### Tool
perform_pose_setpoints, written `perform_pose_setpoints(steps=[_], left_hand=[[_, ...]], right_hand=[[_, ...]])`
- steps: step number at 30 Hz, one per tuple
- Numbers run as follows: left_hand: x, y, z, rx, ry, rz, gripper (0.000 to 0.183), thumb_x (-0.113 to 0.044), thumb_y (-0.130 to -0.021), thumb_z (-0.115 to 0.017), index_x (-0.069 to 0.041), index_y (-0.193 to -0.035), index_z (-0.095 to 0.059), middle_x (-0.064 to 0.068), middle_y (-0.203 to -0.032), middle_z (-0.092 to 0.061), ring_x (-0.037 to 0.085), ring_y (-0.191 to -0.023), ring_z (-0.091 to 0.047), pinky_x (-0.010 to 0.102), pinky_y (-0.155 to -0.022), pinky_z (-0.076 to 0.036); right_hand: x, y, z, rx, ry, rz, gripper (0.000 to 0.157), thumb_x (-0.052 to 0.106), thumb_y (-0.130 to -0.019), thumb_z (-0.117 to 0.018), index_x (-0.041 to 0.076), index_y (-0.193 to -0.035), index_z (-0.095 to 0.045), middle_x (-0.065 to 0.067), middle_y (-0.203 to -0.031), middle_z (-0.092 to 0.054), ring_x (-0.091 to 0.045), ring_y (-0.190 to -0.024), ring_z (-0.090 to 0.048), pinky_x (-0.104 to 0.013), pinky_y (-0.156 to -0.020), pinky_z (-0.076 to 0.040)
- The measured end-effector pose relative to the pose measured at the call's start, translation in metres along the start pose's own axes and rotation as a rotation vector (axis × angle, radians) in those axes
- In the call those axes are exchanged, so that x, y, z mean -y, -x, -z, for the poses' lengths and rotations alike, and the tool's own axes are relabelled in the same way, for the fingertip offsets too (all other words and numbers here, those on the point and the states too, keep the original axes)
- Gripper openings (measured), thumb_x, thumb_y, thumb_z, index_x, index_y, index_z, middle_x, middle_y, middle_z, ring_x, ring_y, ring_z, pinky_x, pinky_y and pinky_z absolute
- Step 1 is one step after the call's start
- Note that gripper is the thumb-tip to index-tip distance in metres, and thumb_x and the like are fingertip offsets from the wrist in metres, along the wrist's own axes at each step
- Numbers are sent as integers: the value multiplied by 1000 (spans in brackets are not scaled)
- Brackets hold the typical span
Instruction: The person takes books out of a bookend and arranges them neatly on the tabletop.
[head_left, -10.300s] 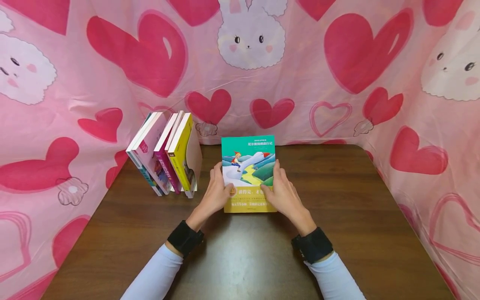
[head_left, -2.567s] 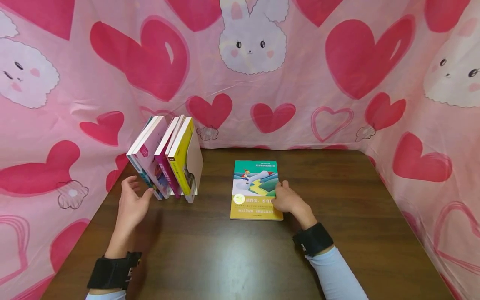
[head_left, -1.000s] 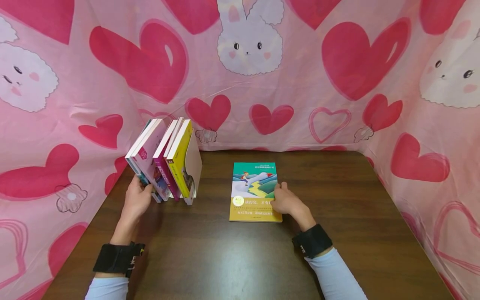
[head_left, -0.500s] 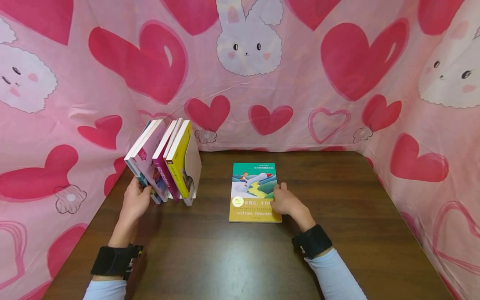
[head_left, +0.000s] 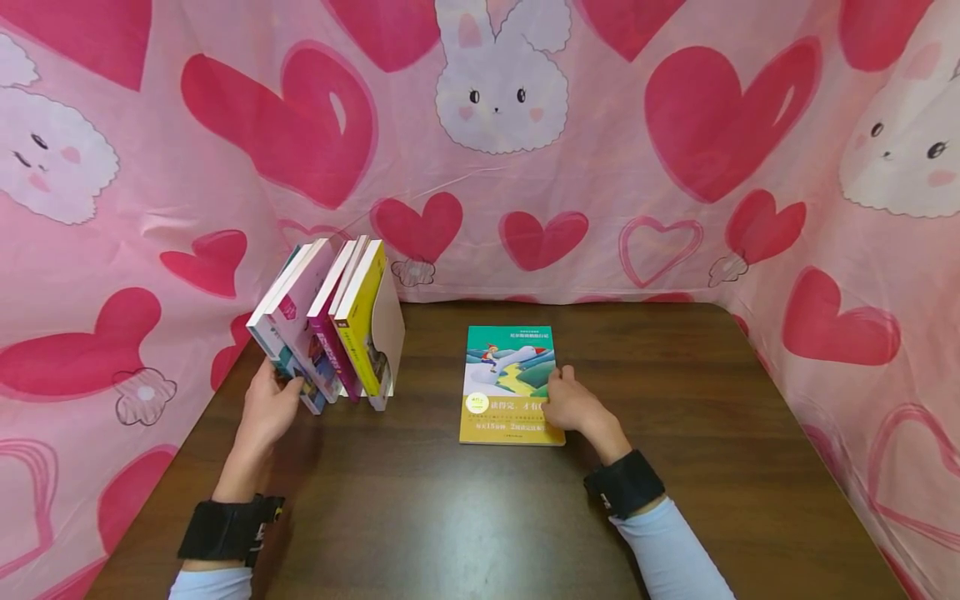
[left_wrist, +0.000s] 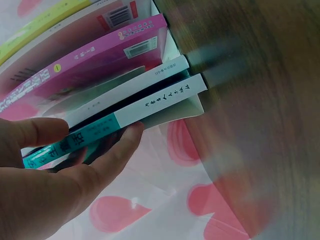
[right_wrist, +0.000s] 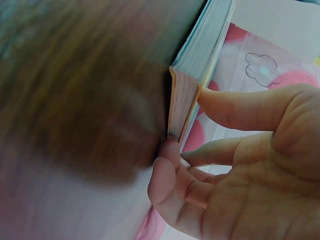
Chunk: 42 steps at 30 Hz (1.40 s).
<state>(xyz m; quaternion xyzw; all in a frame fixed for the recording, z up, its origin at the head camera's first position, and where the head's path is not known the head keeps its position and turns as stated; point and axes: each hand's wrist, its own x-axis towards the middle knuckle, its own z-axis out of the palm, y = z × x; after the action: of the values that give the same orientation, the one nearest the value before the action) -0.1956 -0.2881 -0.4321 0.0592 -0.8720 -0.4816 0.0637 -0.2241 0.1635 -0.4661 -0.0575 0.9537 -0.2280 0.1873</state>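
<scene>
At the left end of the row of upright books, my left hand [head_left: 270, 406] pinches a book with a teal-and-white spine [left_wrist: 95, 137], thumb on one side and fingers on the other. That book's lower front corner sticks out a little from the row. My right hand [head_left: 581, 407] grips the right edge of a green-and-yellow children's book [head_left: 506, 367], which lies flat on the table with a goose rider on its cover. In the right wrist view, the thumb [right_wrist: 250, 107] is at the cover's edge and the curled fingers are at the opposite face of the pages.
Beside the teal book stand a pink book [head_left: 302, 312], a magenta-spined book [head_left: 330, 350] and a yellow book [head_left: 362, 321] in a white holder [head_left: 390, 321]. Pink heart-patterned cloth [head_left: 480, 183] walls the back and sides of the brown wooden table [head_left: 660, 500].
Earlier both hands held the goose book; it has since been laid flat. My left hand has moved to the row, and the teal book has slid slightly out towards me.
</scene>
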Motion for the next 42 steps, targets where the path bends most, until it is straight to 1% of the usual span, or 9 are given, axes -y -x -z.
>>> perform_pose_setpoints(steps=[4, 9, 14, 21, 25, 30, 35, 38, 42], left_hand=[[1, -4, -1, 14, 12, 30, 63, -11, -109, -48, 4, -163, -20, 38, -156, -38, 57, -138, -45, 71, -109, -38], [3, -4, -1, 2, 0, 10, 59, -11, -110, -46, 8, -161, -24, 39, -155, -40, 56, -138, -44, 71, -110, -37], [4, 0, 0, 4, -7, 6, 59, -12, -111, -45, 8, -162, -22, 38, -156, -38, 56, -140, -42, 71, -110, -37], [3, 9, 3, 8, -43, -18, 59, -8, -110, -46, 12, -160, -23, 42, -152, -40, 57, -136, -46, 71, -107, -41], [4, 12, 4, 13, -59, -10, 59, -9, -110, -48, 12, -159, -23, 43, -151, -41, 58, -136, -46, 70, -106, -42], [8, 6, 5, 24, -43, 10, 67, -16, -109, -55, 10, -161, -22, 42, -152, -40, 60, -134, -47, 71, -104, -43], [12, -2, 6, 62, 27, 45, 79, -26, -107, -62, 2, -165, -16, 37, -158, -36, 60, -137, -44, 73, -106, -39], [13, -5, 4, 80, 63, 48, 82, -25, -106, -64, -1, -167, -14, 35, -161, -34, 59, -139, -41, 73, -108, -37], [12, -8, 2, 54, 68, 51, 80, -20, -106, -65, 2, -165, -16, 36, -160, -34, 59, -139, -42, 73, -108, -38]], right_hand=[[0, -1, 0, -1, -5, -1, 73, 16, -101, -67, -14, -156, -30, -24, -131, -41, -36, -111, -54, -45, -95, -52], [0, -3, 0, 1, -9, -4, 72, 15, -101, -66, -14, -156, -30, -24, -131, -41, -36, -111, -54, -45, -95, -53], [0, -3, -1, 3, -8, -7, 70, 15, -102, -65, -15, -156, -31, -24, -131, -41, -37, -113, -53, -47, -96, -52], [2, -1, -1, -5, -12, 1, 69, 15, -102, -65, -15, -155, -32, -23, -129, -41, -36, -111, -54, -46, -94, -52], [1, -1, -1, -5, -16, -3, 70, 15, -102, -65, -15, -155, -32, -23, -128, -41, -36, -110, -54, -45, -92, -52], [0, -1, -1, -12, -10, 5, 70, 15, -101, -66, -15, -155, -33, -24, -129, -41, -37, -111, -54, -46, -94, -53], [0, -1, -1, -7, -16, 4, 69, 15, -102, -66, -15, -155, -32, -24, -130, -40, -37, -112, -54, -47, -95, -53], [-1, -1, -1, -6, -16, 7, 69, 14, -102, -66, -15, -154, -33, -24, -130, -40, -37, -112, -54, -47, -95, -53], [0, -1, -1, -11, -15, 9, 69, 14, -102, -66, -15, -154, -33, -24, -130, -41, -37, -111, -54, -46, -94, -53]])
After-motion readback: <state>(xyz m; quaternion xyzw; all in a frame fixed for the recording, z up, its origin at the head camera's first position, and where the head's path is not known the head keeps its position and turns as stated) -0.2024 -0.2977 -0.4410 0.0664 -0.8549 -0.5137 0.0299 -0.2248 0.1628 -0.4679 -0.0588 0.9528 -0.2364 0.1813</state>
